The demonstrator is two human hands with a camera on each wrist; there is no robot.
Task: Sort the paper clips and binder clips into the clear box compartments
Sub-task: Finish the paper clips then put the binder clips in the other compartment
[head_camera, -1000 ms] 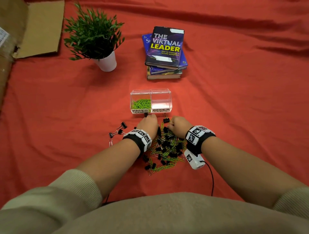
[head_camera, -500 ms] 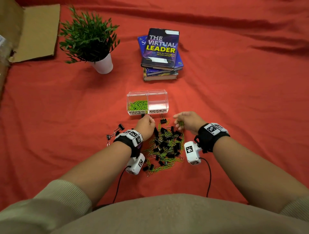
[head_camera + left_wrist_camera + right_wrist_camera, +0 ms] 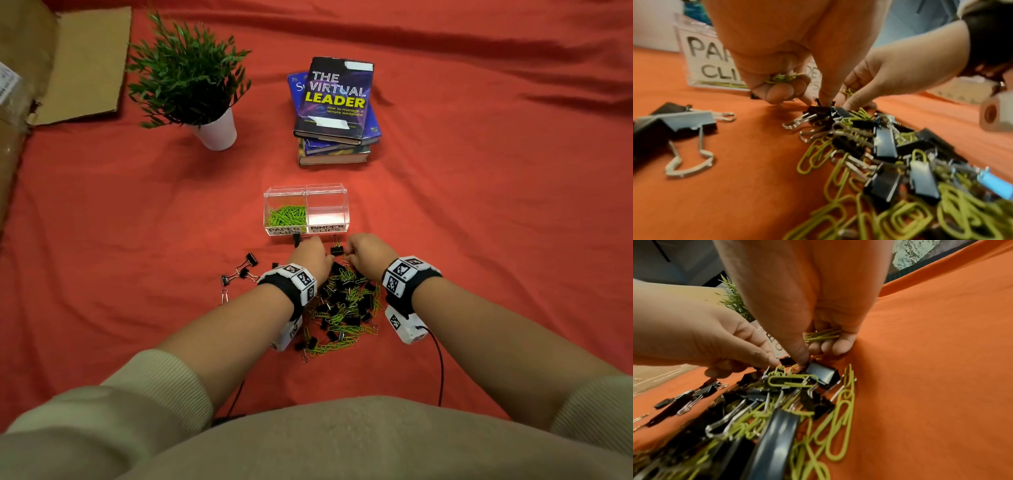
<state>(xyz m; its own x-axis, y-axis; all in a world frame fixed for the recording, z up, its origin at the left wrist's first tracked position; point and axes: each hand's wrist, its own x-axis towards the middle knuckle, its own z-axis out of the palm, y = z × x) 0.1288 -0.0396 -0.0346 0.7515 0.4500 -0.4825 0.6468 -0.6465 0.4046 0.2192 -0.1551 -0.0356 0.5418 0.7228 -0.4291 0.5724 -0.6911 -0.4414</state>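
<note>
Left hand [image 3: 310, 255] and right hand [image 3: 368, 251], each clutching green paper clips [image 3: 783, 78], are picking at the pile's [image 3: 346, 308] far edge, just before the clear box [image 3: 306, 210].

One clear box [image 3: 306, 209] with two compartments: the left one, labelled for paper clips, holds a heap of green paper clips [image 3: 287, 216] too tangled to count; the right one holds none. Before it lies one mixed pile [image 3: 346, 305] of black binder clips and green paper clips, uncountable. Three binder clips [image 3: 239, 270] lie apart at the left. Two hands, three stacked books [image 3: 335, 113], one potted plant [image 3: 191, 78].
</note>
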